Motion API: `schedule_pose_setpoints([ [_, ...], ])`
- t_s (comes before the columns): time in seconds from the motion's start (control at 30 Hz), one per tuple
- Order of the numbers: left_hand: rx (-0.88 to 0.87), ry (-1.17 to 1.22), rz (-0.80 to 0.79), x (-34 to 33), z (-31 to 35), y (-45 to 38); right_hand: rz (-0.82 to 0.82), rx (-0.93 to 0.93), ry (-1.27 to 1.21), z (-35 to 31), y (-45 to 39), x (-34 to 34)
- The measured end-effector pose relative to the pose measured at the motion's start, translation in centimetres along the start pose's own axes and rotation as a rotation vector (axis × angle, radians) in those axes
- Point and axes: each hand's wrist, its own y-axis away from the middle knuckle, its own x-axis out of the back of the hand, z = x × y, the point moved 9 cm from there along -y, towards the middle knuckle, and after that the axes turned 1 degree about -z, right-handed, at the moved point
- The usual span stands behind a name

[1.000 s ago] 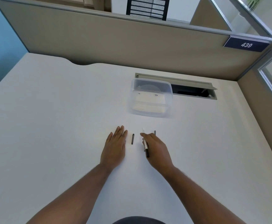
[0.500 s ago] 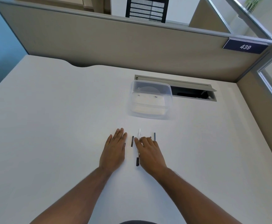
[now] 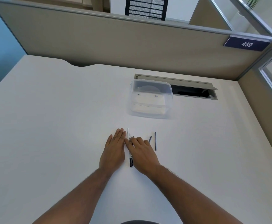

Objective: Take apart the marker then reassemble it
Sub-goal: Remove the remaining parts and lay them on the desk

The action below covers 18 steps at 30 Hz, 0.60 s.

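Note:
A white marker body [image 3: 128,135] with a black end [image 3: 131,162] lies lengthwise on the desk between my two hands. My left hand [image 3: 114,150] rests flat, fingers together, just left of it. My right hand [image 3: 142,154] lies palm down with its fingertips touching the marker body; it partly hides a small black piece [image 3: 133,136]. To the right lie a short dark piece [image 3: 150,139] and a thin dark rod [image 3: 155,141], both apart from my hand.
A clear plastic container [image 3: 150,98] stands beyond the parts. Behind it is an open cable slot [image 3: 195,92] in the white desk [image 3: 51,126]. Beige partition walls close the back and right, with a sign reading 439 [image 3: 246,44].
My right hand slid left with the marker body, bringing it next to my left hand and over the small black piece. The short piece and rod on the right are now uncovered.

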Motion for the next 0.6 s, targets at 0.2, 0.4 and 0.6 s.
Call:
schedule_pose_setpoints([
  [0.2, 0.003, 0.008, 0.005, -0.1, -0.1, 0.0, -0.018, 0.023, -0.018, 0.1, -0.1, -0.3],
  [0.4, 0.001, -0.040, 0.021, 0.1, 0.1, 0.0, 0.019, 0.030, -0.016, 1.5, 1.0, -0.6],
  [0.6, 0.001, -0.039, 0.009, -0.1, 0.1, 0.0, 0.052, 0.019, 0.016, 3.8, 2.7, -0.5],
])
